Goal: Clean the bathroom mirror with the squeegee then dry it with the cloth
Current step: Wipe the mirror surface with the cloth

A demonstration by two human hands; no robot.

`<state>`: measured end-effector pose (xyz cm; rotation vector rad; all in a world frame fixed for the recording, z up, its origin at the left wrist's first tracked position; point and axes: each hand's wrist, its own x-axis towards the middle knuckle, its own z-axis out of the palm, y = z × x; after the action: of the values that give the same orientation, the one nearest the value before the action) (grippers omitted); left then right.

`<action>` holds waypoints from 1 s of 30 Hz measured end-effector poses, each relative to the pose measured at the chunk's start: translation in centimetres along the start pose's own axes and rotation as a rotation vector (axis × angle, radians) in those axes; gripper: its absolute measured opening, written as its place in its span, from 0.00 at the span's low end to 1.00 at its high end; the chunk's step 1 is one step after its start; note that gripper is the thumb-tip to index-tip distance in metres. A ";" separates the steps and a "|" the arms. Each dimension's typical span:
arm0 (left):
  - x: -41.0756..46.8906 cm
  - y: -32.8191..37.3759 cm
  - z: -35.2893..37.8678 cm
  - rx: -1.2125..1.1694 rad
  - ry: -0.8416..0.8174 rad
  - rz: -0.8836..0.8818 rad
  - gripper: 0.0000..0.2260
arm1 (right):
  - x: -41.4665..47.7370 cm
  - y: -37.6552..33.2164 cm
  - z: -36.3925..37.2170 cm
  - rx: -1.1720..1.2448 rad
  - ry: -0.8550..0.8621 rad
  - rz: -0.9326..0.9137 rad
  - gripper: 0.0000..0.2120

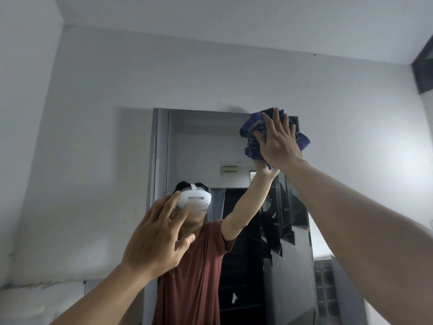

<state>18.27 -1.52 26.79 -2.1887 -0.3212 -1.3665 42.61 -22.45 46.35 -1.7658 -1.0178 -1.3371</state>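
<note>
Pressing a bunched dark blue cloth (254, 134) against the glass, the right hand (280, 143) lies flat over it with fingers spread, at the top right corner of the mirror (196, 146). The cloth is crumpled into folds, and parts of it stick out above the fingertips, to the left of the hand and past the mirror's right edge onto the wall (351, 113). The right arm reaches up to it from the lower right of the view.

The left hand (157, 235) is raised lower down, near the mirror's left edge, released and holding nothing, its fingers loosely spread; whether the palm touches the glass cannot be told.

The mirror is a tall panel in a grey frame, set on the pale wall. In it shows the reflection of a person in a reddish-brown T-shirt (194, 273) wearing a white headset (195, 198), one arm stretched up to the cloth. Behind that reflection, a dark doorway and a pale room appear. The white ceiling (234, 19) spans the top of the view. No squeegee shows here.
</note>
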 end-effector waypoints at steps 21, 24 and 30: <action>-8.6 4.2 2.7 -0.024 -0.077 0.005 0.33 | -12.9 -0.5 4.0 0.024 0.013 0.296 0.30; -8.5 4.2 2.8 -0.020 -0.102 -0.011 0.33 | -14.1 -2.8 4.7 0.026 0.021 0.307 0.32; -8.6 4.0 2.9 -0.067 -0.091 -0.001 0.41 | -13.8 -7.5 5.4 0.003 0.004 0.205 0.32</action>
<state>18.42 -2.55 16.90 -2.3112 -0.3139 -1.2978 36.03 -16.75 32.14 -1.8108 -0.8119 -1.2096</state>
